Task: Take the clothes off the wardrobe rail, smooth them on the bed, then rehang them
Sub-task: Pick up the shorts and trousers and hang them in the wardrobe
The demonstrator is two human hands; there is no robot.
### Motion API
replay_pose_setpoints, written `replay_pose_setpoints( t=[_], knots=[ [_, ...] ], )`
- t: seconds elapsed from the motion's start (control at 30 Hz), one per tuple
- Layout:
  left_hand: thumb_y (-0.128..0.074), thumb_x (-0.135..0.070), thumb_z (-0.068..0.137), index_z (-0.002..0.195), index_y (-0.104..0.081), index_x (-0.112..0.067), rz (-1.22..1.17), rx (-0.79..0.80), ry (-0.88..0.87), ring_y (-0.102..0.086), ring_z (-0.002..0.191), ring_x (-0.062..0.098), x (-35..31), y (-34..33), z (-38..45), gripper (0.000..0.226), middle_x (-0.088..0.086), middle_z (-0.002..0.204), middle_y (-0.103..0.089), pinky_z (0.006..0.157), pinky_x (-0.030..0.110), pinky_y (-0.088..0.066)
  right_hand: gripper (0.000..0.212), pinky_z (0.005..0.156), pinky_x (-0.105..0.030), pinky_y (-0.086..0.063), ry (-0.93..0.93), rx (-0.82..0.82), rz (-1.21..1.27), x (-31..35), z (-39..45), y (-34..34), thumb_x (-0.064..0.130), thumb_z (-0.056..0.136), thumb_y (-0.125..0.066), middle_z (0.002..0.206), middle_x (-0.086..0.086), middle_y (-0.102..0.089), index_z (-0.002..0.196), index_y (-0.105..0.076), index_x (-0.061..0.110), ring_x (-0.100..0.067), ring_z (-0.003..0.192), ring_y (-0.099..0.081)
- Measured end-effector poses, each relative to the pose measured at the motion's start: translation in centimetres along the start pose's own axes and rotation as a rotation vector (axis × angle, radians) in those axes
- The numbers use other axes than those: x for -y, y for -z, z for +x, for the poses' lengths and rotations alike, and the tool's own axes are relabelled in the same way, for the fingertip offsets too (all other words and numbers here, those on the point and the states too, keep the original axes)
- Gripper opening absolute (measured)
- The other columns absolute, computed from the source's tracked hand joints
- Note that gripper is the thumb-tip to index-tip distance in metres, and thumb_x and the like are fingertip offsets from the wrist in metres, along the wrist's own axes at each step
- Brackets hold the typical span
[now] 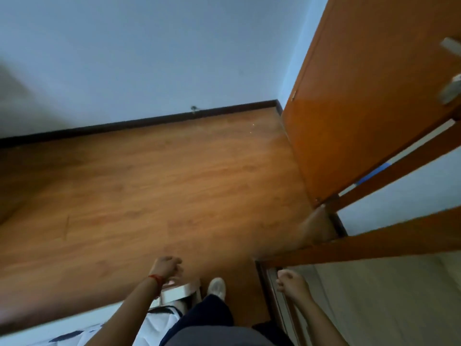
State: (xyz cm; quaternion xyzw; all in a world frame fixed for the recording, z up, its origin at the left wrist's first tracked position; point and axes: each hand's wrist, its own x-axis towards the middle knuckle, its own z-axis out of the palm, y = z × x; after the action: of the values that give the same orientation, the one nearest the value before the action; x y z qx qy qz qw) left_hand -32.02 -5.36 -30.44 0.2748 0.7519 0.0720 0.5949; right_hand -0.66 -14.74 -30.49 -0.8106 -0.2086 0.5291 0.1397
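The view is blurred and tilted down at the floor. My left hand [166, 267], with a red band on its wrist, hangs with curled fingers over the wooden floor, and I see nothing in it. My right hand [290, 280] is a closed fist beside a wooden frame [374, 245], also holding nothing. A white garment with dark navy trim [156, 320] lies under my left forearm at the bottom left, on a white bed edge [37, 328]. No wardrobe rail or hanger is in view.
An orange wooden door [361, 108] with a metal handle [451, 91] stands open at the right. Brown laminate floor [162, 183] runs to a white wall with dark skirting [149, 119]. A white block [179, 292] and my white shoe [216, 288] are below my left hand.
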Motion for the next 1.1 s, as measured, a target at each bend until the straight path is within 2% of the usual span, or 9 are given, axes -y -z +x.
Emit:
replay_pose_setpoints(
  t=[0.13,0.2,0.33,0.5,0.6,0.7,0.87,0.97,1.1],
  knots=[
    [-0.044,-0.008,0.093,0.084,-0.056,-0.003,-0.054,0.007,0.012,-0.054,0.040,0.015,-4.0,2.0,2.3,0.015,0.011,0.063,-0.057,0.043,0.020,-0.038,0.021,0.067,-0.032,-0.044,0.052,0.086,-0.077,6.5,3.0,-2.2,0.014,0.094,-0.044,0.074,-0.009,-0.055,0.075,-0.052,0.011,-0.023,0.070,-0.054],
    [-0.043,-0.009,0.093,0.082,-0.057,-0.005,-0.102,-0.001,0.021,-0.053,0.047,0.017,-5.6,2.8,3.2,0.018,0.010,0.063,-0.058,0.048,0.022,-0.038,0.018,0.063,-0.031,-0.045,0.044,0.112,-0.113,9.2,4.7,-3.0,0.016,0.095,-0.044,0.076,-0.007,-0.059,0.084,-0.057,0.011,-0.021,0.068,-0.056],
    [-0.043,-0.009,0.093,0.083,-0.057,-0.006,-0.213,-0.056,0.057,-0.053,0.045,0.014,-7.9,4.4,5.0,0.018,0.010,0.065,-0.058,0.047,0.021,-0.037,0.022,0.051,-0.024,-0.037,0.034,0.116,-0.157,14.4,9.4,-4.2,0.011,0.094,-0.044,0.071,-0.006,-0.058,0.106,-0.059,0.000,-0.018,0.056,-0.052],
    [-0.043,-0.009,0.093,0.081,-0.055,-0.007,-0.405,-0.176,0.170,-0.055,0.037,0.010,-8.5,7.0,6.6,0.017,0.010,0.068,-0.057,0.046,0.020,-0.039,0.024,0.052,-0.022,-0.036,0.131,0.184,-0.339,23.4,14.2,-4.8,0.010,0.096,-0.042,0.077,-0.008,-0.057,0.111,-0.056,-0.003,-0.017,0.060,-0.052],
    [-0.046,-0.007,0.092,0.079,-0.054,-0.006,-0.547,-0.245,0.250,-0.054,0.056,0.020,-8.2,8.4,7.1,0.016,0.011,0.070,-0.056,0.056,0.028,-0.042,0.025,0.054,-0.023,-0.038,0.195,0.213,-0.447,29.5,16.4,-5.6,0.011,0.096,-0.041,0.078,-0.007,-0.058,0.113,-0.057,-0.001,-0.019,0.064,-0.054],
    [-0.048,-0.006,0.091,0.069,-0.051,-0.007,-0.650,-0.331,0.290,-0.049,0.052,0.018,-8.0,9.9,7.3,0.022,0.007,0.064,-0.051,0.046,0.023,-0.044,0.027,0.054,-0.023,-0.040,0.279,0.247,-0.588,35.1,17.9,-7.9,0.011,0.097,-0.041,0.086,-0.012,-0.060,0.114,-0.058,-0.001,-0.019,0.066,-0.056],
    [-0.050,-0.010,0.091,0.073,-0.054,-0.003,-0.831,-0.438,0.348,-0.054,0.032,0.009,-6.9,13.0,7.3,0.020,0.012,0.065,-0.053,0.035,0.015,-0.040,0.027,0.062,-0.027,-0.045,0.371,0.374,-0.790,42.7,18.3,-16.6,0.015,0.096,-0.043,0.082,-0.006,-0.061,0.113,-0.059,0.002,-0.022,0.073,-0.060],
    [-0.050,-0.014,0.092,0.074,-0.056,-0.007,-0.966,-0.474,0.385,-0.055,0.047,0.016,-5.5,15.5,7.8,0.020,0.009,0.065,-0.055,0.048,0.021,-0.039,0.025,0.059,-0.027,-0.044,0.448,0.447,-0.858,46.1,17.6,-24.0,0.015,0.095,-0.045,0.074,-0.002,-0.062,0.107,-0.062,0.002,-0.017,0.062,-0.060],
    [-0.049,-0.013,0.092,0.072,-0.055,-0.008,-1.111,-0.520,0.426,-0.050,0.054,0.020,-2.7,20.6,9.4,0.022,0.009,0.063,-0.054,0.052,0.023,-0.035,0.019,0.040,-0.013,-0.041,0.543,0.503,-0.873,50.3,15.9,-34.8,0.006,0.092,-0.047,0.063,-0.004,-0.058,0.099,-0.062,-0.004,-0.004,0.035,-0.055]
  ],
)
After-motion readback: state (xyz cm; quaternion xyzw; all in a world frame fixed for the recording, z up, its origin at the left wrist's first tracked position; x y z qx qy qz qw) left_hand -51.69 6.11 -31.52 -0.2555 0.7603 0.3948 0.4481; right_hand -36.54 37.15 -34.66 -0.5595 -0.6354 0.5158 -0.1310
